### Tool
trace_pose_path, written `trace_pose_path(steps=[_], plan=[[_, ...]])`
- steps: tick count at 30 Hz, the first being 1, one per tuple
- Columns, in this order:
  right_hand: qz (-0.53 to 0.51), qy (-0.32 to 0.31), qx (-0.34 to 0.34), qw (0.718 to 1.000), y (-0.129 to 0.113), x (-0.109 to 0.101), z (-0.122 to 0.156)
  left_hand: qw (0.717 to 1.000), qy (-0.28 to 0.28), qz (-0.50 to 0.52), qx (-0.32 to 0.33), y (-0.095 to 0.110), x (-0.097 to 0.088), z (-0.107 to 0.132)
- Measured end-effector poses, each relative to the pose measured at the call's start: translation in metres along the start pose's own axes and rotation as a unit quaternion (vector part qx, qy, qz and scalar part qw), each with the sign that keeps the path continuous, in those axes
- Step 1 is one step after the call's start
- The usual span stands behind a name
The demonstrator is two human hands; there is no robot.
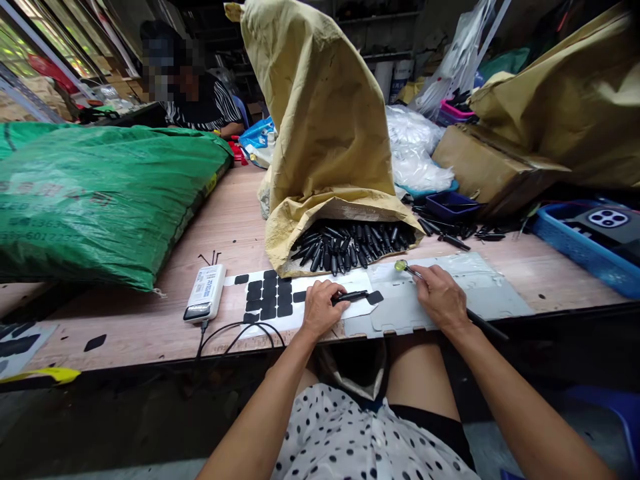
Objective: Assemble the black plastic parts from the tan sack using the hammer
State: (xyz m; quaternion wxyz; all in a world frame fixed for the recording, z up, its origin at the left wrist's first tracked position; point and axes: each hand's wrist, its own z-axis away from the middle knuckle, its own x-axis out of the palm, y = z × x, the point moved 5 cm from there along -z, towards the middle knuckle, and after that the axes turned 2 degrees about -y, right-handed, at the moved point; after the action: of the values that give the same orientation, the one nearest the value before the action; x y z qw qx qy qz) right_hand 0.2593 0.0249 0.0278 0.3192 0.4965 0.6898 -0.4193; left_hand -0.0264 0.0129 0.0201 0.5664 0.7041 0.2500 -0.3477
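My left hand [320, 308] is closed around a slim black cylindrical piece [354, 295], held nearly level just above the work surface. By its right end is a small black rounded patch [375, 298]; whether they touch I cannot tell. My right hand [443, 297] grips a long tool with a black handle [487, 325], whose thin neck ends in a yellow-green round tip [401, 265]. Beneath my hands lie a white sheet with rows of black rounded squares [270, 293] and a grey flat board [480, 287].
A brown paper sack [320, 120] spills several black cylinders [350, 247] beyond my hands. A white power bank [204, 293] with a black cable stands left. A green sack [100, 200] and blue tray [590, 257] flank the table. Another person [210, 100] sits at the back.
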Motion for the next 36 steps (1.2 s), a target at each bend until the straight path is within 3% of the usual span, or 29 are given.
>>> trace_pose_path(steps=[7, 21, 25, 27, 31, 36], plan=[[0.050, 0.016, -0.018, 0.998, 0.009, 0.018, 0.002, 1.000, -0.004, -0.017, 0.000, -0.001, 0.002, 0.000], [0.062, 0.003, -0.007, 0.998, 0.006, 0.018, 0.001, 0.999, -0.003, -0.036, -0.001, 0.001, 0.002, -0.002], [0.070, -0.002, -0.004, 0.998, 0.005, 0.017, 0.000, 0.998, -0.009, -0.046, 0.030, 0.021, -0.008, 0.015], [0.071, 0.000, -0.002, 0.997, 0.005, 0.017, 0.000, 0.997, -0.046, -0.011, 0.058, 0.037, -0.008, 0.035], [0.074, 0.001, 0.000, 0.997, 0.005, 0.018, 0.001, 0.985, -0.152, 0.072, 0.031, 0.048, 0.018, 0.084], [0.076, 0.001, 0.001, 0.997, 0.005, 0.017, 0.000, 0.977, -0.188, 0.024, -0.097, 0.022, 0.063, 0.116]])
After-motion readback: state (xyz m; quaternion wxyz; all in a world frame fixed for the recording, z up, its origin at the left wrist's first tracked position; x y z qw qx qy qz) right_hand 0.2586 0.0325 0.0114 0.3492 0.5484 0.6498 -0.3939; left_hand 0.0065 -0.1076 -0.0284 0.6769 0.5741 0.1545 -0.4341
